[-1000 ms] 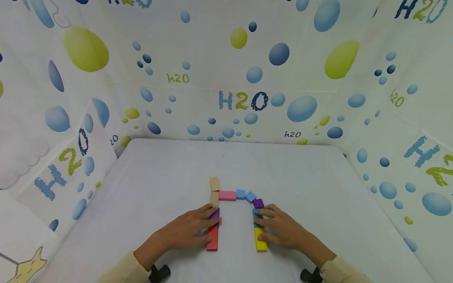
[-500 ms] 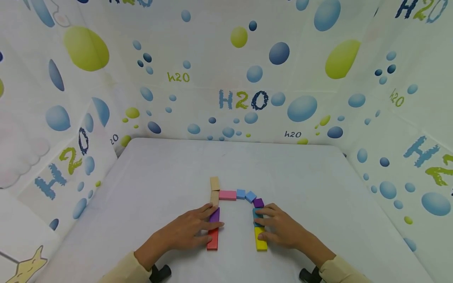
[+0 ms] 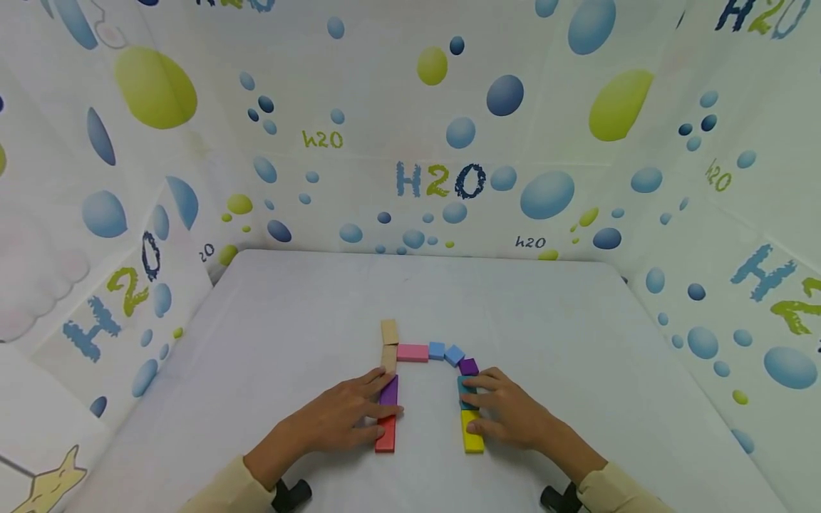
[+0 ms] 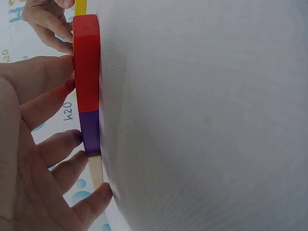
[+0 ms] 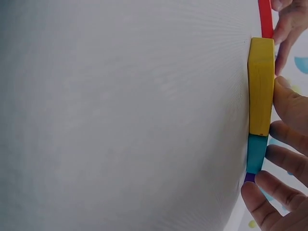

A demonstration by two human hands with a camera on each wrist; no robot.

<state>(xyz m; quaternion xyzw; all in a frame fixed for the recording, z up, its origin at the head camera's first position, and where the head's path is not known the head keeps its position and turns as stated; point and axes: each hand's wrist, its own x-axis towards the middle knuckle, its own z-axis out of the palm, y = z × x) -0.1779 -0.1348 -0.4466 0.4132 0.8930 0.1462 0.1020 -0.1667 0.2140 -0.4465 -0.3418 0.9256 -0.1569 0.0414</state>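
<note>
My left hand [image 3: 343,417] lies along a left column of blocks, its fingers spread and touching the tops. A red block [image 4: 87,67] lies nearest me, then a purple block [image 4: 90,132], then a plain wood block [image 3: 388,355] partly under a fingertip. On the right column rests my right hand [image 3: 513,410], fingers extended. Its thumb touches a yellow block [image 5: 261,86], and other fingers lie on a teal block [image 5: 256,154]. Beyond the teal one sits a small dark purple block [image 3: 469,366]. Neither hand curls round a block.
Across the far end, a pink block [image 3: 412,353] and two light blue blocks [image 3: 436,350] link the two columns. Another wood block [image 3: 389,331] extends the left column away from me. A white cloth covers the table [image 3: 256,313]; a printed curtain [image 3: 359,164] stands behind it.
One finger of my left hand has slid towards me, from the purple block to about where it meets the red one. The right hand and the blocks look unmoved.
</note>
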